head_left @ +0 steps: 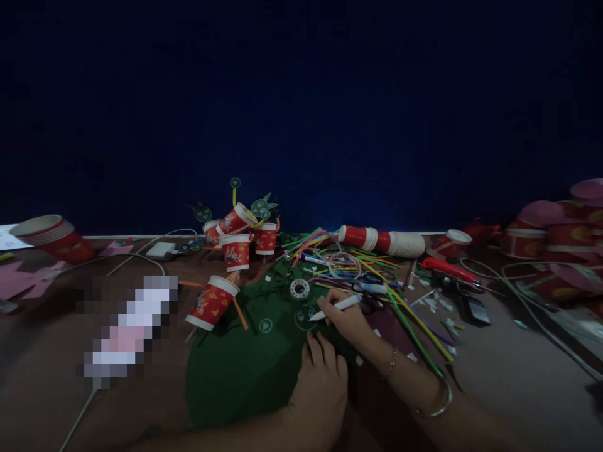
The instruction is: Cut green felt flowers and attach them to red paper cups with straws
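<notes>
My right hand [342, 317] is closed around a white marker pen [343, 305], its tip touching a round face drawing [305, 317] in pale lines on a dark green sheet [226, 370]. Just below that drawing, my left hand [323, 370] lies on the sheet, fingers stretched forward and holding nothing. To the left on the same sheet is a small drawn circle with a mark inside [266, 325]. A white ring-shaped roll [299, 289] sits right behind the face drawing.
Red paper cups joined with pipe cleaners [235, 252] stand back left; another decorated cup [213, 303] tilts nearer. Stacked cups [384, 241] lie behind many coloured pipe cleaners [400, 301]. Scissors [374, 302], a red cutter [450, 270] and paper scraps are at right. A blurred-out device [134, 326] with cable lies left.
</notes>
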`<state>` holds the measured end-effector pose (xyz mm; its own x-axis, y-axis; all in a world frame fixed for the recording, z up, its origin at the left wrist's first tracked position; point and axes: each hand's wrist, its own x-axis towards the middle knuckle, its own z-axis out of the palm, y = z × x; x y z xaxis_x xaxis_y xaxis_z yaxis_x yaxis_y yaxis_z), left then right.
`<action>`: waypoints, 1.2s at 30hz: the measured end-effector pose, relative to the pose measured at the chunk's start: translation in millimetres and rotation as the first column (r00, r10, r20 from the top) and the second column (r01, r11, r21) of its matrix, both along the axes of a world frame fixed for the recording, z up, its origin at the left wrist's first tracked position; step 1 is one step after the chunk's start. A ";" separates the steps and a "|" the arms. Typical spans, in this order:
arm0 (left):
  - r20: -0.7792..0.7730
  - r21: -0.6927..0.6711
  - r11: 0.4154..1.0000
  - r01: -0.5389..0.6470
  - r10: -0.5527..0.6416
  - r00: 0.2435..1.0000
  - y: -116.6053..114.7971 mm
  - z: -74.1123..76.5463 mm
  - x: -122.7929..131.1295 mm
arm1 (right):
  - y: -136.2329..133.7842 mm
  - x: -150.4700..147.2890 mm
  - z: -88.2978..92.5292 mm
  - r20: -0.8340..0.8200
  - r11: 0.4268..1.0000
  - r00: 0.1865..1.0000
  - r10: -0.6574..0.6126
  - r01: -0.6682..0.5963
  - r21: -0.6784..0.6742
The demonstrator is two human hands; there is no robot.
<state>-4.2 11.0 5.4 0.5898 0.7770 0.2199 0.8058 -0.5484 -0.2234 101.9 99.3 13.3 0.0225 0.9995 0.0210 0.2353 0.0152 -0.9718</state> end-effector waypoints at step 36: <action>-0.003 0.012 1.000 -0.005 0.005 1.000 0.6 -0.3 0.8 | 0.4 -0.3 -6.5 0.109 0.999 0.993 0.043 -0.041 -0.023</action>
